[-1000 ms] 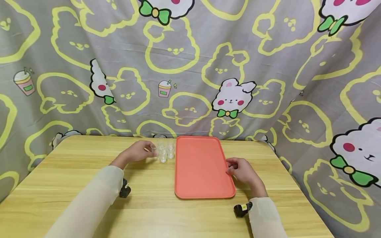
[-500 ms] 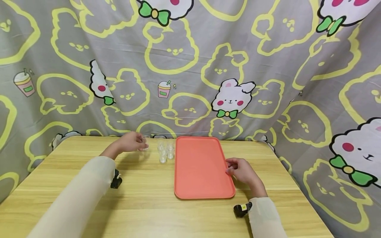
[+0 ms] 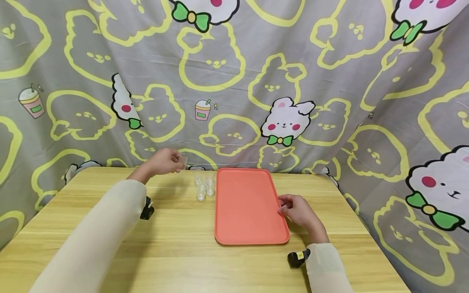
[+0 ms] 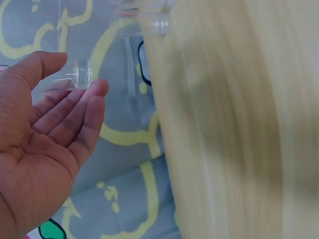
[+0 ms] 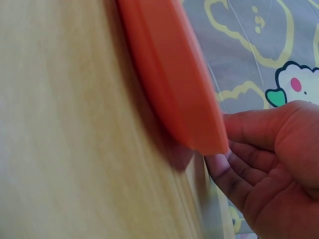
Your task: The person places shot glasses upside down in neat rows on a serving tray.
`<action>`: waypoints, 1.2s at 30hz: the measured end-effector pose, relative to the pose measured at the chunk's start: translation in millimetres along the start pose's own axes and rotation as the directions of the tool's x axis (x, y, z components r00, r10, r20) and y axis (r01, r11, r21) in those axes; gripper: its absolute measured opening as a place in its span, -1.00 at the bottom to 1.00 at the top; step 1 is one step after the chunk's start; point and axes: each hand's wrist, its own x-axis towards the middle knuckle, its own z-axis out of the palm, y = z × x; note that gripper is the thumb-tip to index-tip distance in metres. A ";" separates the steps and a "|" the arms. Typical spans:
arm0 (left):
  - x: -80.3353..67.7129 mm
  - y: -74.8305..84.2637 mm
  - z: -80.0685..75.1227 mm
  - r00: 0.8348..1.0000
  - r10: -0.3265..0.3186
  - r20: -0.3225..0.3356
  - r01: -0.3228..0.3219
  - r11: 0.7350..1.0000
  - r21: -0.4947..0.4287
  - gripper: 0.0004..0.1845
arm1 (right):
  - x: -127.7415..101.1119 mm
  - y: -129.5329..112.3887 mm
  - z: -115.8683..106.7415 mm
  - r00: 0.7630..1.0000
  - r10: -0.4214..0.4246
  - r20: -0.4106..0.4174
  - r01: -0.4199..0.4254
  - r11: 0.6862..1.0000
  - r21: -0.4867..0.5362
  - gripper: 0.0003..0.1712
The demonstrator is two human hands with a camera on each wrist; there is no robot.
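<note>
In the head view my left hand (image 3: pixel 166 161) holds a small clear shot glass (image 3: pixel 183 162) up above the table's back left. The left wrist view shows the thumb and fingers (image 4: pixel 92 119) pinching this shot glass (image 4: pixel 79 74). Several more shot glasses (image 3: pixel 200 191) stand close together just left of a red rectangular tray (image 3: pixel 249 207). At the tray's right edge, my right hand (image 3: pixel 297 209) grips the rim. Up close, the right wrist view has the thumb and fingers at the tray's edge (image 5: pixel 192 99); their exact contact is partly hidden.
A light wood-grain table (image 3: pixel 183 260) carries everything. Behind and to the right hangs a grey curtain (image 3: pixel 234 97) printed with cartoon figures. A small black camera sits at each wrist. The tray lies near the table's back edge.
My left hand first moved left, away from the grouped shot glasses, with one glass, then raised it above the table. The right hand and tray have stayed in place.
</note>
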 end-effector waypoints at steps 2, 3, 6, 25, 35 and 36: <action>2.9 5.4 -1.3 1.000 0.017 -0.010 -0.017 1.000 0.017 -0.80 | 0.5 0.4 0.3 1.000 0.009 -0.005 -0.009 1.000 -0.001 -0.53; 4.2 8.5 -1.9 1.000 0.027 -0.016 -0.027 0.999 0.028 -0.82 | 0.7 0.8 0.3 1.000 0.008 -0.004 -0.008 1.000 -0.006 -0.53; 8.2 16.5 -3.1 0.998 0.063 -0.023 -0.061 0.995 0.072 -0.84 | 0.9 0.8 0.7 1.000 0.019 -0.012 -0.019 1.000 -0.008 -0.53; 40.2 60.1 13.4 0.988 0.154 0.021 -0.155 0.980 0.126 -0.60 | 0.5 1.1 1.5 1.000 0.002 -0.002 -0.002 1.000 0.004 -0.53; 48.7 81.5 29.1 0.983 0.182 0.023 -0.184 0.979 0.091 -0.62 | 2.1 4.1 0.8 1.000 0.010 -0.006 -0.010 1.000 0.022 -0.52; 49.2 83.1 30.1 0.983 0.182 0.022 -0.183 0.979 0.085 -0.62 | 2.0 3.8 1.1 1.000 0.013 -0.006 -0.013 1.000 0.022 -0.53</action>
